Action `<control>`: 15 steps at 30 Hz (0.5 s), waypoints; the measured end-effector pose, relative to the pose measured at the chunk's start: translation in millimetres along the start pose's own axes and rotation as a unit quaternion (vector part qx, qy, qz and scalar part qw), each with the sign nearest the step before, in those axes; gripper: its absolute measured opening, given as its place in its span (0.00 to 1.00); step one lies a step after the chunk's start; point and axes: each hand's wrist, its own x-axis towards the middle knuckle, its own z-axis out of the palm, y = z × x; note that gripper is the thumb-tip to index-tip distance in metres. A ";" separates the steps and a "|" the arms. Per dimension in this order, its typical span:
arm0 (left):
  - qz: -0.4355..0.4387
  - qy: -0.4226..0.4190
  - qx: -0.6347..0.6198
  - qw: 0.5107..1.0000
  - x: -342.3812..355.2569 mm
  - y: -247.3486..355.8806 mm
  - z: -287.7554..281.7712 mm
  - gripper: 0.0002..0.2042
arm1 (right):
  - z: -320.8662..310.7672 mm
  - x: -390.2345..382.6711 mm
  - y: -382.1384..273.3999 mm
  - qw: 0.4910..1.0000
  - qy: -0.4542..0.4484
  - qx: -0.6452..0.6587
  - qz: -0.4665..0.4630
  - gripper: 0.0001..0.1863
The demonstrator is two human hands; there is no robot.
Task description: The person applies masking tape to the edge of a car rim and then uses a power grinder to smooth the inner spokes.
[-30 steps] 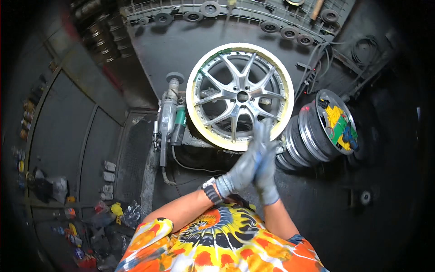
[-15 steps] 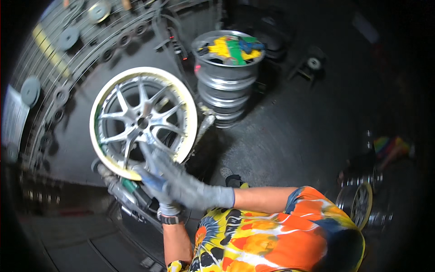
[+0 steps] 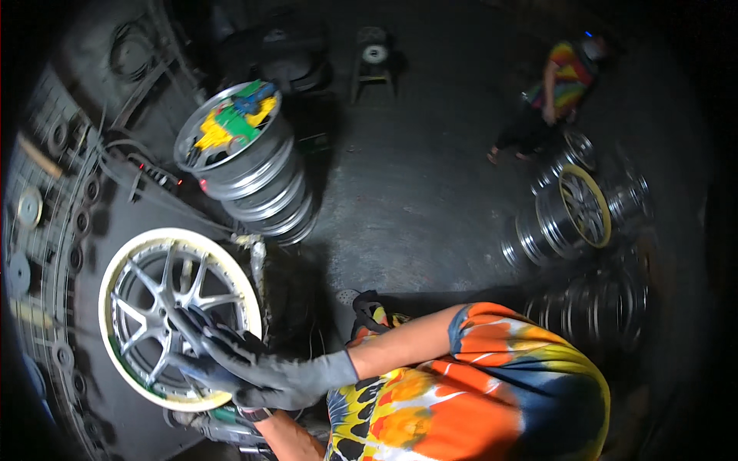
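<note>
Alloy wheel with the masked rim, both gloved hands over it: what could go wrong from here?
1. The right hand lies pressed over the left hand above the alloy wheel; its spokes leave open gaps, so a glove finger might catch there.
2. The stack of rims beside it carries loose coloured items on top and could be knocked if the wheel shifts.
3. The head camera's picture is blurred, so grip detail cannot be confirmed.

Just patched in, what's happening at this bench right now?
A person in grey work gloves has both hands together over a silver alloy wheel with a cream-masked rim. The right hand lies over the left hand at the wheel's near edge. A stack of rims stands behind it, and another person stands across the floor.
</note>
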 end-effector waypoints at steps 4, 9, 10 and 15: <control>-0.227 0.200 -0.157 0.940 -14.9 31.1 66.5 0.41 | -45.6 47.6 36.4 0.996 0.071 0.005 0.048 0.46; -0.234 0.093 -0.414 0.875 -15.7 46.6 103.5 0.46 | -68.4 73.6 52.2 0.991 0.090 -0.028 0.099 0.46; -0.228 0.050 -0.401 0.886 -17.7 47.2 95.2 0.46 | -63.5 72.4 56.0 0.991 0.104 -0.016 0.088 0.46; -0.069 0.040 0.377 0.923 -32.9 -75.1 -71.3 0.44 | -23.4 50.7 37.0 0.991 0.121 -0.039 0.036 0.48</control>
